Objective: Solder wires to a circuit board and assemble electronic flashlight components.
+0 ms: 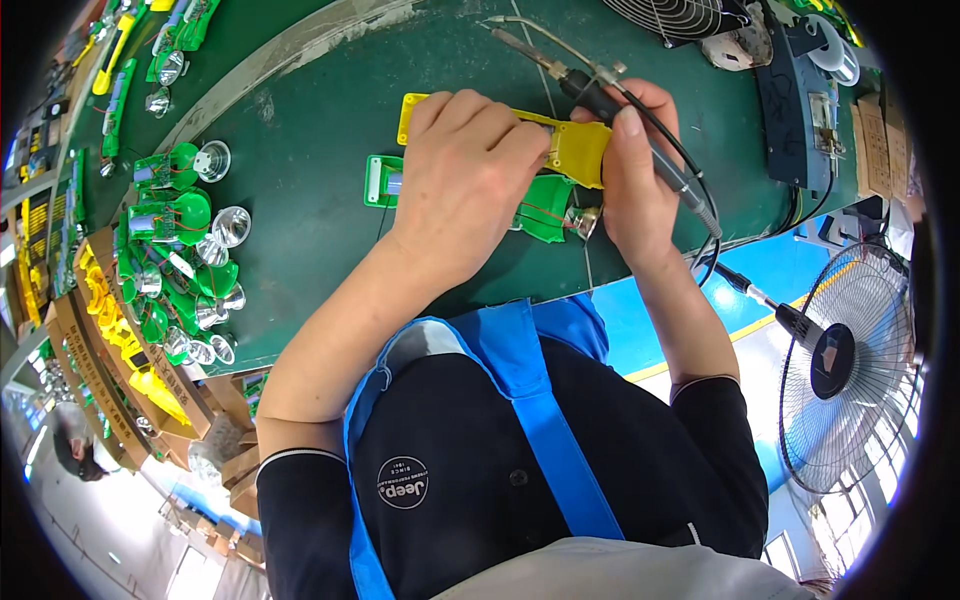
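One green shell lies nearest, left hand kinda blocking its middle. Just past it, over the bench, one yellow shell, long axis left-right, wide end right; both hands clamped on it, right hand also gripping one soldering iron. Green lamps left, too jumbled to count; one blue box far right.

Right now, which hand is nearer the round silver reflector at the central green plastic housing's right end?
Right. The right hand is just right of the reflector; the left hand, farther left, partly hides the housing.

Two hands, one soldering iron
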`<action>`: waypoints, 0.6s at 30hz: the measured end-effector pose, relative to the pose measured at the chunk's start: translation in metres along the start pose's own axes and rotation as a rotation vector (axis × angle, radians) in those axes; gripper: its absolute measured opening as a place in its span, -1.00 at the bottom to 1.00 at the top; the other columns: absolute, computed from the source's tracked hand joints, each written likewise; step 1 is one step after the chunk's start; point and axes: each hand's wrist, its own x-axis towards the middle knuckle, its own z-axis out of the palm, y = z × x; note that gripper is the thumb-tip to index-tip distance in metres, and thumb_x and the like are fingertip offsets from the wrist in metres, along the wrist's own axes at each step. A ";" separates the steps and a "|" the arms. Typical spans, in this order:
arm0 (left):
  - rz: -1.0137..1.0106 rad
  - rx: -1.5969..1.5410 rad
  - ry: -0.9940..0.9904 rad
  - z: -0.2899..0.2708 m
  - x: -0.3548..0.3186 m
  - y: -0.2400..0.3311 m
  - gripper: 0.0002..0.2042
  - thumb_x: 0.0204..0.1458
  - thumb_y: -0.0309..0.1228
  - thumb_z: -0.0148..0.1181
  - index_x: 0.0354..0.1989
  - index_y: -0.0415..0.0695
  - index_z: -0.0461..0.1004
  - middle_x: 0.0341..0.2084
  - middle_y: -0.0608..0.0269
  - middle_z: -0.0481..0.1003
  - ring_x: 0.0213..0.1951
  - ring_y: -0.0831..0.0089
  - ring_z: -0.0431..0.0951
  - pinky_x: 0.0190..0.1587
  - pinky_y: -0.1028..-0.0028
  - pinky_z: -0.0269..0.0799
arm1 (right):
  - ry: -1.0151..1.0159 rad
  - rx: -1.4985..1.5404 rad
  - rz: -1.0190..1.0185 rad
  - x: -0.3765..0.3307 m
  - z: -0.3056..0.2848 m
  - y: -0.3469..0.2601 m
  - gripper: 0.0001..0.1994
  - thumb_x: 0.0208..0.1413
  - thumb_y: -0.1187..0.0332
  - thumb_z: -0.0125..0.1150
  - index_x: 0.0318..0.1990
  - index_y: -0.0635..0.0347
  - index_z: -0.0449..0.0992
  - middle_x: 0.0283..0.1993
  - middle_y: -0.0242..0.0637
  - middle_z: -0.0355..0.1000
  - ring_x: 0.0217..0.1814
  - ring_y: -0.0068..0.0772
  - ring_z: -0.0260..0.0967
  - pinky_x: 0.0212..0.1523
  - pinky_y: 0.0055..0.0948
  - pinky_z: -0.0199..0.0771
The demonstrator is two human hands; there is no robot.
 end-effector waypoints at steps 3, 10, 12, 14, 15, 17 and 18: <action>-0.066 -0.014 -0.078 -0.001 0.000 -0.001 -0.91 -0.20 -0.45 0.15 -0.46 -0.09 0.44 -0.54 0.29 0.37 -0.35 0.34 0.41 -0.22 0.35 0.23 | 0.030 0.069 0.025 0.000 -0.016 -0.006 -0.72 0.22 0.25 -0.08 -0.05 0.24 0.24 -0.21 -0.20 0.39 -0.15 -0.46 0.36 0.04 -0.37 0.31; -0.095 -0.020 -0.387 -0.014 0.023 -0.004 -0.96 -0.04 -0.47 0.06 -0.45 -0.13 0.44 -0.52 0.22 0.40 -0.37 0.22 0.43 -0.22 0.31 0.24 | -0.194 0.053 0.278 0.024 -0.089 -0.033 -0.79 0.07 0.29 0.02 -0.31 0.28 0.31 -0.48 -0.27 0.33 -0.42 -0.52 0.32 -0.32 -0.57 0.24; -0.104 -0.021 -0.488 -0.015 0.027 -0.004 -0.89 0.01 -0.43 0.00 -0.45 -0.13 0.45 -0.52 0.20 0.40 -0.38 0.19 0.43 -0.22 0.29 0.25 | -0.200 -0.038 0.322 0.028 -0.088 -0.037 -0.79 0.04 0.28 0.04 -0.36 0.28 0.33 -0.53 -0.29 0.32 -0.48 -0.54 0.30 -0.43 -0.63 0.18; -0.112 -0.019 -0.507 -0.016 0.030 -0.005 -0.88 0.02 -0.42 -0.01 -0.45 -0.14 0.45 -0.53 0.19 0.40 -0.39 0.18 0.42 -0.22 0.28 0.25 | -0.242 -0.219 0.314 0.030 -0.081 -0.039 -0.78 0.00 0.29 0.09 -0.40 0.29 0.33 -0.58 -0.32 0.32 -0.56 -0.57 0.28 -0.48 -0.63 0.22; -0.116 -0.018 -0.523 -0.017 0.031 -0.005 -0.87 0.02 -0.42 -0.02 -0.46 -0.15 0.45 -0.53 0.18 0.40 -0.39 0.17 0.42 -0.22 0.27 0.26 | -0.244 -0.216 0.318 0.031 -0.078 -0.040 -0.78 0.00 0.29 0.09 -0.40 0.29 0.33 -0.58 -0.32 0.32 -0.56 -0.57 0.28 -0.48 -0.63 0.22; -0.133 -0.024 -0.528 -0.017 0.032 -0.005 -0.87 0.02 -0.42 -0.02 -0.47 -0.15 0.44 -0.54 0.17 0.40 -0.40 0.16 0.42 -0.21 0.27 0.26 | -0.259 -0.256 0.356 0.033 -0.074 -0.041 -0.79 -0.04 0.31 0.13 -0.40 0.31 0.34 -0.55 -0.30 0.35 -0.58 -0.59 0.29 -0.46 -0.64 0.25; -0.146 -0.031 -0.532 -0.017 0.032 -0.005 -0.87 0.02 -0.42 -0.02 -0.47 -0.16 0.44 -0.55 0.16 0.40 -0.40 0.16 0.42 -0.21 0.27 0.26 | -0.263 -0.254 0.358 0.034 -0.074 -0.041 -0.79 -0.04 0.31 0.13 -0.40 0.31 0.34 -0.55 -0.30 0.35 -0.58 -0.59 0.29 -0.46 -0.64 0.25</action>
